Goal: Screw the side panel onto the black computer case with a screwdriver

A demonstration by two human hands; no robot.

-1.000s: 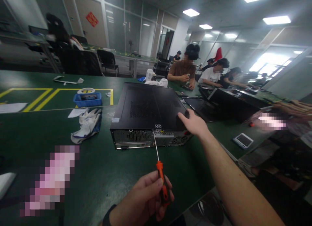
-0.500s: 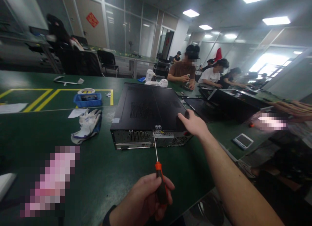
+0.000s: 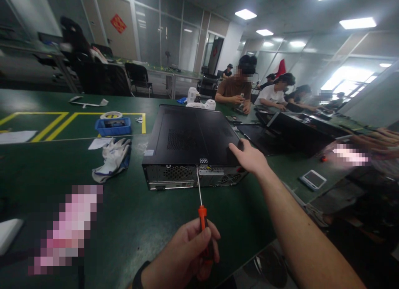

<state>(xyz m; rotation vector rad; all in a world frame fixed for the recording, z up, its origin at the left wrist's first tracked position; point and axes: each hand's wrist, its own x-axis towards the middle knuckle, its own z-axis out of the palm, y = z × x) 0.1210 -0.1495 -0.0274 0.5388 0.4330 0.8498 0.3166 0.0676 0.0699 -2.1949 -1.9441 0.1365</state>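
Observation:
A black desktop computer case (image 3: 193, 135) lies flat, its rear panel with vents and a fan grille facing me. My left hand (image 3: 183, 247), a dark band at its wrist, is closed around the orange-and-black handle of a screwdriver (image 3: 202, 212). The screwdriver's thin shaft points away from me, and its tip meets the upper middle of the rear panel. Whatever screw is at the tip is too small to make out. My right hand (image 3: 252, 157) grips the case's near right edge, thumb on top and the other fingers mostly hidden over the side.
Left on the green table (image 3: 156, 235) are work gloves (image 3: 114, 158), a blue tray (image 3: 112, 127) and a tape roll (image 3: 112, 115). A white device (image 3: 196, 100) stands behind the case. Rightward are an opened case (image 3: 299, 131), a grey-screened device (image 3: 313, 180) and co-workers.
My left fingers and thumb have shifted around the screwdriver handle, which looks slightly turned. The tip stays at the rear panel. My right hand keeps its place on the case.

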